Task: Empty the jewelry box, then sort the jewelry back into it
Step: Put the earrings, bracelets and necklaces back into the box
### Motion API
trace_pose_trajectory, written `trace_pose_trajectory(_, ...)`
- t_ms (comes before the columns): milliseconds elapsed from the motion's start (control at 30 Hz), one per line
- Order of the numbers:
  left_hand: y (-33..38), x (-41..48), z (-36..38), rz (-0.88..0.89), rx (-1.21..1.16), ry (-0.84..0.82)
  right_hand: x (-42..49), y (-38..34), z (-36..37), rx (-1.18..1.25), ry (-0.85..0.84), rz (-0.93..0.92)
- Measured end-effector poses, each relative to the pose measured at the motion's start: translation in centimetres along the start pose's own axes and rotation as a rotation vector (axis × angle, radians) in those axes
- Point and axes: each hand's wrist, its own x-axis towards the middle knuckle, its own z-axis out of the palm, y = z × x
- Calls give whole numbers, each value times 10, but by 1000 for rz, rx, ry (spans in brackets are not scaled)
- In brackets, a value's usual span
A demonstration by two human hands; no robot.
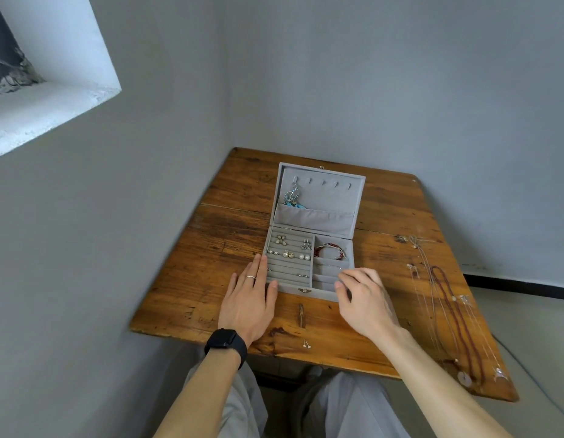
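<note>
Head view: my flat left hand (247, 298) braces the jewelry box (321, 294); my curled right hand (364, 298), grasp impossible to tell, should lower gently.

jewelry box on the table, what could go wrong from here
1. The stud earrings lie loose near the front edge of the table, where they are easy to brush off.
2. The thin necklaces lie close together by the right edge and may tangle or slip off.
3. Jolting the jewelry box could drop the blue earrings hanging in its lid.
</note>
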Motion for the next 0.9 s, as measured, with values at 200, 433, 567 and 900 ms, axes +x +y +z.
trace_pose_trajectory(200,1,0,-3,-10,-12,-21,-12,-10,6,-6,-33,34)
trace_pose_trajectory(433,7,-1,-13,-25,-4,-60,-19,-14,-5,73,-122,62)
trace_pose_trajectory(567,12,-5,-19,-5,41,-75,-44,-13,-17,217,-19,63)
trace_pose_trajectory(900,112,-14,0,384,60,-53,-151,16,-37,334,261,249)
